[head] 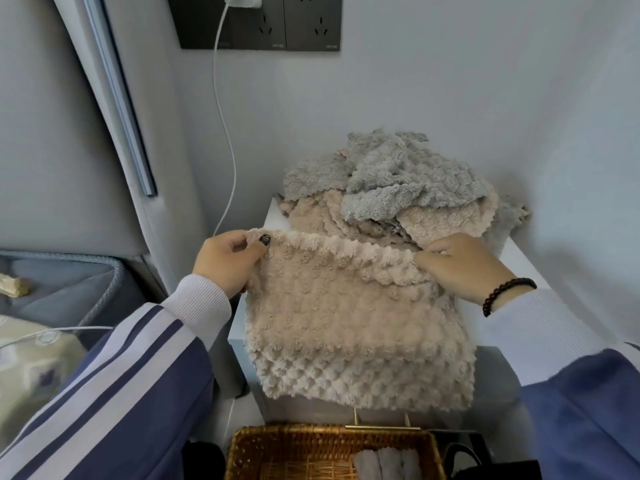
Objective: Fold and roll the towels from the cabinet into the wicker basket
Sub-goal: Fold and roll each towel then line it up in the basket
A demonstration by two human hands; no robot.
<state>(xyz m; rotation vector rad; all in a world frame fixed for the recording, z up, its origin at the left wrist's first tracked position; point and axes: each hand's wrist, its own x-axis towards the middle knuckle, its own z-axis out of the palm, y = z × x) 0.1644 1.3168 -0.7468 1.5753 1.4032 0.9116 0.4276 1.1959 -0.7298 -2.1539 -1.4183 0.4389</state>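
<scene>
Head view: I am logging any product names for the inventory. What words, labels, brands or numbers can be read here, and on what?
None can be read.
Wall socket panel: faint small markings along its lower edge, too small and blurred to read.
White charger: no text visible.
Beige towel, grey towels, wicker basket: no label or tag in view.
Patterned fabric at the left: a print only, no letters.

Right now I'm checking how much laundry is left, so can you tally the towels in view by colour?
Beige bobble-textured fleece towels: 2, one held at its top corners by the left hand and right hand, one in the heap
Grey fleece towels in the heap: at least 1
Grey rolled towels in the wicker basket: 3
Total: at least 6
</scene>
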